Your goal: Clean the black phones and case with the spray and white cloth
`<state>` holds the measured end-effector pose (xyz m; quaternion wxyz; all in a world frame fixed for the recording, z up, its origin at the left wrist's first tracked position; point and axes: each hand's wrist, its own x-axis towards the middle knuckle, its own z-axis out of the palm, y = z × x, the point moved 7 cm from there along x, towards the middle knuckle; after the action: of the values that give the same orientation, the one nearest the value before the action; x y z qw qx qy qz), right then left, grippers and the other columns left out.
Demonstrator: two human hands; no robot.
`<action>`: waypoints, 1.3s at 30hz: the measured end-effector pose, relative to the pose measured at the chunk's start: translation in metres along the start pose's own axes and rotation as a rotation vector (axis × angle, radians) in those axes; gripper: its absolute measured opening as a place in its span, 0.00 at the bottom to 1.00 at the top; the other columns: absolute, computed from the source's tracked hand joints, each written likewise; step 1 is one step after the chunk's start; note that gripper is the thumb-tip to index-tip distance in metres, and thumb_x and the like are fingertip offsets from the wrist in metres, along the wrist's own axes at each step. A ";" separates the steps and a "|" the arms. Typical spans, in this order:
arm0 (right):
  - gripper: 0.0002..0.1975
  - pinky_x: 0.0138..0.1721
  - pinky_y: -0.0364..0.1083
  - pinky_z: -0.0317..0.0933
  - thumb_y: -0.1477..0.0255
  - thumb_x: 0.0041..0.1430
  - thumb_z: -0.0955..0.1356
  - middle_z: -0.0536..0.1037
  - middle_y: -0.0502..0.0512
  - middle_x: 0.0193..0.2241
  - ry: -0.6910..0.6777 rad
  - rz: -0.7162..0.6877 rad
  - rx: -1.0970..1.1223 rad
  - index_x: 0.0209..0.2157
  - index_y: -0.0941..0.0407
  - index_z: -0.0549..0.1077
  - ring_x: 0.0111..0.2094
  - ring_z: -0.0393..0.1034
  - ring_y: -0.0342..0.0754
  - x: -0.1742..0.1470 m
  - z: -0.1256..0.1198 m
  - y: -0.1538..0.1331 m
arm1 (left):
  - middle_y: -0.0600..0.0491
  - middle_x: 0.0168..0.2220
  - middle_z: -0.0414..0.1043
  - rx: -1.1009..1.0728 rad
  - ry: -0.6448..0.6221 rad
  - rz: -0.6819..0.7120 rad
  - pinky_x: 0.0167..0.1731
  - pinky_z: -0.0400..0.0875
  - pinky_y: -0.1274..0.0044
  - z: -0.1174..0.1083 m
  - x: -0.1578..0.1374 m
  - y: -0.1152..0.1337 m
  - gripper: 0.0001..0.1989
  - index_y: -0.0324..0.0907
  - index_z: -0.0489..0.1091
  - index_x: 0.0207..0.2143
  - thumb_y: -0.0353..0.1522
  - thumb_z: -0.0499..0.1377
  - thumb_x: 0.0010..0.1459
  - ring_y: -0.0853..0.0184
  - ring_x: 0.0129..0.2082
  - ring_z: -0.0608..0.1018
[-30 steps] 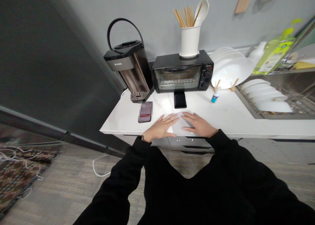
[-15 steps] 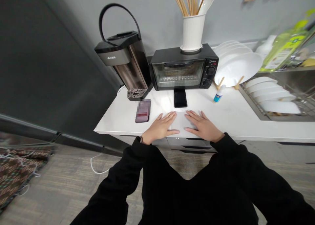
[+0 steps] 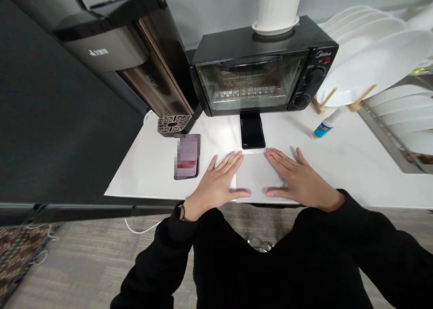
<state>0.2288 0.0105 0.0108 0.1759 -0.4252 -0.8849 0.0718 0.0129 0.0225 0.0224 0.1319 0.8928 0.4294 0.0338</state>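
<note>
A plain pale sheet, apparently paper, lies flat at the front of the white counter. My left hand rests on its left side, palm down, fingers stretched and thumb pointing inward. On the right side lies my right hand, also flat with thumb and fingers apart. Just beyond the sheet is a black phone, its far end against the toaster oven. To the left of my left hand lies a second phone, its purplish face partly pixelated.
A tall water dispenser stands at the back left. On the oven sits a white ribbed pot. White plates lean in a wooden rack at right, with a small blue-labelled bottle before them and a sink beyond.
The view has come closer and lower, so the counter things look larger and the pot's top is cut off. Both hands remain flat on the sheet.
</note>
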 end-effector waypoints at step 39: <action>0.63 0.75 0.74 0.26 0.35 0.51 0.71 0.53 0.56 0.76 -0.151 0.060 0.231 0.77 0.47 0.41 0.73 0.53 0.73 0.001 -0.009 0.029 | 0.45 0.77 0.46 -0.033 -0.040 0.006 0.75 0.40 0.49 -0.007 0.000 -0.020 0.62 0.47 0.33 0.78 0.67 0.57 0.55 0.48 0.77 0.51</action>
<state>0.2525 0.0298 0.0112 0.1542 -0.4219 -0.8684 0.2101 -0.0030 0.0359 0.0236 0.1551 0.8922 0.4235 0.0236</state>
